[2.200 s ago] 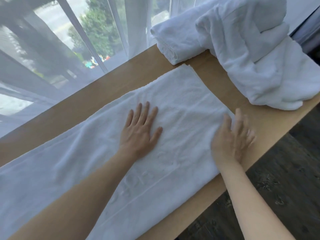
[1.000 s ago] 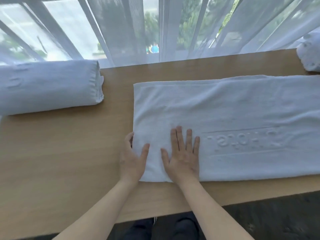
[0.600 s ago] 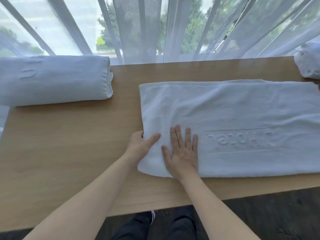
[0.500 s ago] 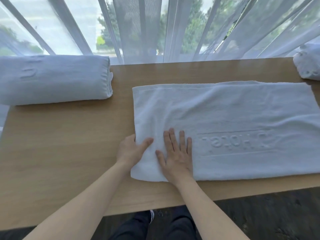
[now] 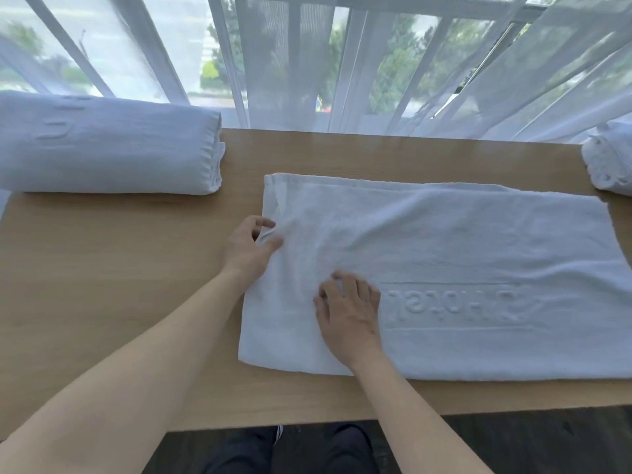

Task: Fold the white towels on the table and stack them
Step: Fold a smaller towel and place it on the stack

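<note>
A long white towel (image 5: 461, 248), folded lengthwise with raised lettering near its front edge, lies flat across the wooden table (image 5: 102, 275). My left hand (image 5: 248, 249) pinches the towel's left edge between thumb and fingers, about halfway up that edge. My right hand (image 5: 349, 309) rests on the towel near its front left corner, fingers curled and pressing into the cloth. A folded white towel (image 5: 102, 145) sits at the table's far left. More white towels (image 5: 610, 159) show at the far right edge, cut off by the frame.
Sheer white curtains (image 5: 307, 63) hang along the table's far edge in front of a window. Bare wood lies left of the flat towel. The table's front edge runs just below my forearms, with dark floor and my legs beneath.
My left hand has moved up the towel's left edge and pinched it. My right hand's fingers have curled from flat. The towel's left end is slightly rumpled.
</note>
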`<state>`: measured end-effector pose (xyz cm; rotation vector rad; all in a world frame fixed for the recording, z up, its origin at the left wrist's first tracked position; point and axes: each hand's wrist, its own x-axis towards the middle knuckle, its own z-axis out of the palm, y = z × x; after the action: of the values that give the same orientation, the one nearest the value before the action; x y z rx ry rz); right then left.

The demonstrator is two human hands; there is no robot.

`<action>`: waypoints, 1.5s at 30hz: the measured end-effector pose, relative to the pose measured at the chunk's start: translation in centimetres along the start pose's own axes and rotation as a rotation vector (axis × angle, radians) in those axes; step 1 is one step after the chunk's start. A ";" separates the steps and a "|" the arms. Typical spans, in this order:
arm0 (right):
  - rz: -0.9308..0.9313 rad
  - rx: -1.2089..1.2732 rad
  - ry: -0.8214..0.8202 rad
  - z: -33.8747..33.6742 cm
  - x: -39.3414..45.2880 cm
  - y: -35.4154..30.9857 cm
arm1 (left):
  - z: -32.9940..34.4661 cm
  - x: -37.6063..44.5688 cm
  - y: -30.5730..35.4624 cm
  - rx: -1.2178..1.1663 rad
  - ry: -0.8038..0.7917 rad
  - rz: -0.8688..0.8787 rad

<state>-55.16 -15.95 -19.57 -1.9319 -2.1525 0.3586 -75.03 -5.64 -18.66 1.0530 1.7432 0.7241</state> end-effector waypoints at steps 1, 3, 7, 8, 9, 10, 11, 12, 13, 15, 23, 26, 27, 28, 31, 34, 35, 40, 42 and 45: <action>-0.011 0.007 -0.016 -0.4 0.2 0.5 | -0.1 0.4 -0.1 0.017 0.027 -0.001; 0.029 0.006 -0.022 -1.1 0.7 1.9 | 0.1 0.3 -0.3 0.022 0.118 0.023; 0.290 -0.043 -0.058 -2.8 2.1 6.7 | 2.9 -1.7 -0.3 0.378 0.404 0.157; 0.326 -0.051 -0.101 -3.0 2.3 8.0 | 4.0 -2.6 0.1 0.441 0.427 0.235; 0.334 -0.063 -0.150 -3.0 2.3 9.0 | 5.4 -3.5 0.5 0.485 0.387 0.359; 0.318 -0.078 -0.191 -2.9 2.2 9.7 | 6.8 -4.4 0.6 0.540 0.288 0.504; 0.292 -0.091 -0.212 -2.8 2.0 10.2 | 8.4 -5.1 0.5 0.616 0.151 0.617; 0.268 -0.101 -0.211 -2.6 1.9 10.5 | 9.8 -5.8 0.2 0.712 0.014 0.671; 0.257 -0.103 -0.195 -2.4 1.8 10.5 | 10.9 -6.3 -0.2 0.813 -0.085 0.677; 0.278 -0.080 -0.147 -2.1 1.6 10.3 | 12.0 -6.3 -0.8 0.951 -0.132 0.629; 0.218 -0.106 -0.085 -1.4 0.2 10.6 | 12.5 -6.3 -0.5 1.021 -0.088 0.594; 0.219 -0.082 -0.031 -1.3 0.4 10.4 | 13.1 -5.7 -0.2 1.064 -0.103 0.665; 0.217 -0.078 -0.003 -1.2 0.4 10.5 | 13.3 -4.8 0.2 1.081 -0.131 0.718; 0.217 -0.078 0.019 -1.0 0.5 10.5 | 13.5 -3.7 0.8 1.098 -0.170 0.763; 0.221 -0.085 0.059 -0.8 0.4 10.5 | 13.2 0.4 2.9 1.146 -0.224 0.725; 0.222 -0.097 0.070 -0.8 0.5 10.4 | 11.7 4.9 4.5 1.146 -0.122 0.573; 0.226 -0.100 0.067 -0.9 0.5 10.4 | 11.2 6.3 4.9 1.138 -0.091 0.516; 0.254 -0.118 0.051 -0.9 0.7 10.2 | 12.0 6.0 6.2 0.982 -0.007 0.357; 0.259 -0.118 0.046 -0.9 0.6 10.3 | 13.5 0.7 4.8 0.871 -0.016 0.421; 0.261 -0.109 0.056 -0.8 0.6 10.4 | 13.7 -8.4 -0.2 0.926 -0.077 0.515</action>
<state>-45.21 -14.29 -22.26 -2.2616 -1.9247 0.2315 -60.87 -12.97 -20.55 2.1714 1.7652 0.1147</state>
